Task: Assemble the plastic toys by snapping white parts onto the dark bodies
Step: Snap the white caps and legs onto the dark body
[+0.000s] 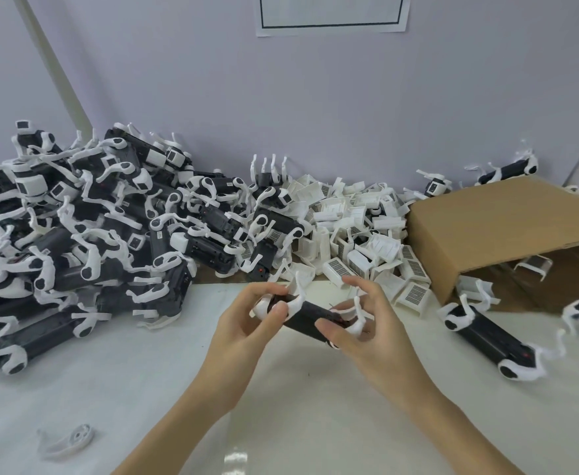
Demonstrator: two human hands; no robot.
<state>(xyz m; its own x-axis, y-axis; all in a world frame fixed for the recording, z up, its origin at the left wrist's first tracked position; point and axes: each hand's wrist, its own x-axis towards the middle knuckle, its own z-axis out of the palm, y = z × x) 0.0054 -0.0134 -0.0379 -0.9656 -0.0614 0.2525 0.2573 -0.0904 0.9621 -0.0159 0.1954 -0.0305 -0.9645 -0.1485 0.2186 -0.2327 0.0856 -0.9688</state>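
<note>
Dark plastic is what I have between the hands in the head view: a long, dark, tube-like toy body (310,317) with white curved plastic legs already on it, held just above the pale table (281,406) at the centre of the frame. My left hand (247,323) curls round its ten o'clock end, thumb pressed on a white leg joint (293,305). My right hand (360,323) pinches the four o'clock end, thumb on the dark shell, upper fingers spread loosely above another white leg (358,315).

At nine o'clock lies a big heap of finished toys (92,228). At twelve to one o'clock sits a pile of small white boxy plastic parts with grilles (360,234), touching the heap's edge. At two to three o'clock a tipped brown cardboard box (500,224) lies open, with another legged dark toy (486,337) on the table in front of it. At seven o'clock a single loose white leg piece (67,442) lies well apart from everything.

I judge the body light and stiff, smooth enough to slip, so I would grip the dark shell itself. The thin white legs look springy and likely to bend or pop off, so I would press only at their round hubs when snapping.
</note>
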